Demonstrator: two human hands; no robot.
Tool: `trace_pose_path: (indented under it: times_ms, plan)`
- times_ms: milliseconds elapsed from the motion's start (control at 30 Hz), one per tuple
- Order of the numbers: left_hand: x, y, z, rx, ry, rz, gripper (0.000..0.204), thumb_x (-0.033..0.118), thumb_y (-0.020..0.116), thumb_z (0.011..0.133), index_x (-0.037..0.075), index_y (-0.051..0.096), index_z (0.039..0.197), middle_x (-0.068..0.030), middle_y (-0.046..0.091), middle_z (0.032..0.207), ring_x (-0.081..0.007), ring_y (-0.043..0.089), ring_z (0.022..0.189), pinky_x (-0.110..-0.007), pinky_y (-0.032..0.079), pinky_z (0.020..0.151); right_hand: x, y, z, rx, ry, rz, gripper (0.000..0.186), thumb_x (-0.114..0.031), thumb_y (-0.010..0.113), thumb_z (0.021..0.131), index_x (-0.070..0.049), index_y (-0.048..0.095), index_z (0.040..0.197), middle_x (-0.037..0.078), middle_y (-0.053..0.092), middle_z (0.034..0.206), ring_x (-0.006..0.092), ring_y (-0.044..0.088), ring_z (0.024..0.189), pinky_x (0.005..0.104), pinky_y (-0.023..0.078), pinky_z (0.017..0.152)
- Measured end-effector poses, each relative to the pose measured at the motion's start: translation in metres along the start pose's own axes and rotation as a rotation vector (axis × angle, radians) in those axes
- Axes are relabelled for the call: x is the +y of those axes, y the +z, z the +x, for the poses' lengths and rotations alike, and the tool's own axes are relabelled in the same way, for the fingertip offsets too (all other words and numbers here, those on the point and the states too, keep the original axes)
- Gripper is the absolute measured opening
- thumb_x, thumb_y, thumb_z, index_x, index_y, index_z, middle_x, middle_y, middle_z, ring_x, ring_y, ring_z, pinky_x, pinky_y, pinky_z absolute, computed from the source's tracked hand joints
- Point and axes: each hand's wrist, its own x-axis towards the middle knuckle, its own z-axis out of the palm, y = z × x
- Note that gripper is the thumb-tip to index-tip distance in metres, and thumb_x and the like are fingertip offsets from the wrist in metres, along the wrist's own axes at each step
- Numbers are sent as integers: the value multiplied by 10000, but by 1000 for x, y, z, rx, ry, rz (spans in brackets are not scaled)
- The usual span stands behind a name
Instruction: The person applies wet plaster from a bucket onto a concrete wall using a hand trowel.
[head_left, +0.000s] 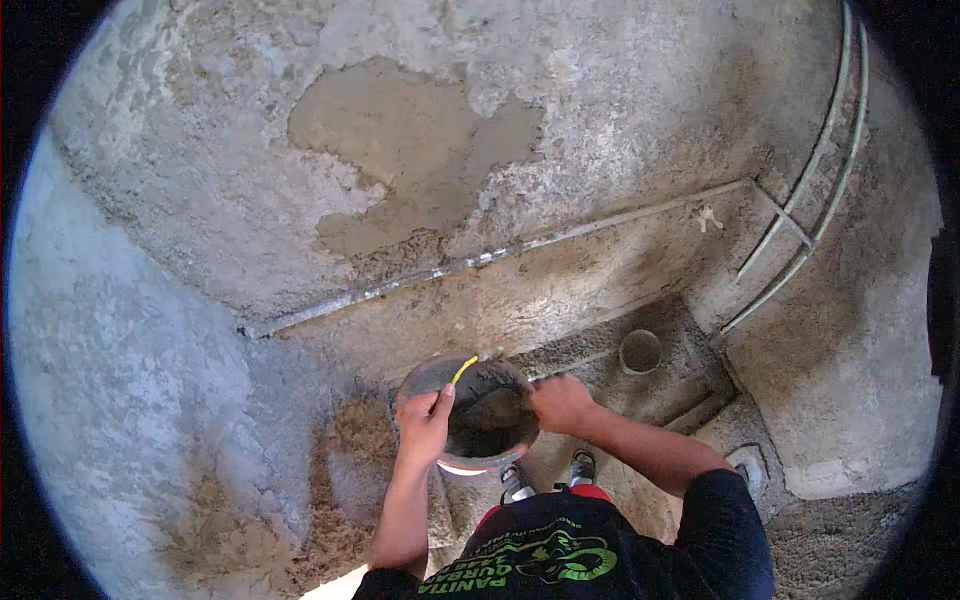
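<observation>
A round dark bucket (469, 445) is in front of my body, its mouth turned up toward me. My left hand (424, 425) is closed at its left rim, thumb up. A thin curved yellow strip (464, 369) rises beside that thumb; whether it belongs to the bucket, I cannot tell. At the right rim, my right hand (563, 404) is closed in a fist. What its fingers hold is hidden. Inside the bucket, a brownish mass shows below the dark inner wall.
A wet grey-brown patch (400, 140) marks the rough wall ahead. Below it runs a long straight bar (400, 280). Two pale pipes (825, 140) curve at the right, joined by a crosspiece. A small round container (640, 352) stands right of the bucket. My shoes (583, 466) are below.
</observation>
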Motion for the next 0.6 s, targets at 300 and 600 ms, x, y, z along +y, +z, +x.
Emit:
trace_pose_path:
  times_ms: [300, 600]
  plan:
    - [9, 44, 13, 110, -18, 14, 506, 365, 564, 976, 3, 504, 627, -111, 459, 536, -259, 465, 560, -462, 326, 871, -13, 9, 29, 57, -215, -42, 233, -269, 689, 658, -70, 718, 774, 172, 701, 801, 364, 702, 797, 469, 568, 687]
    - [30, -1, -5, 128, -199, -241, 486, 252, 590, 993, -6, 443, 607, 16, 371, 506, -80, 363, 494, -299, 274, 461, 12, -9, 1, -139, -147, 166, 266, -343, 699, 751, -144, 716, 926, 130, 705, 887, 359, 681, 850, 503, 527, 742]
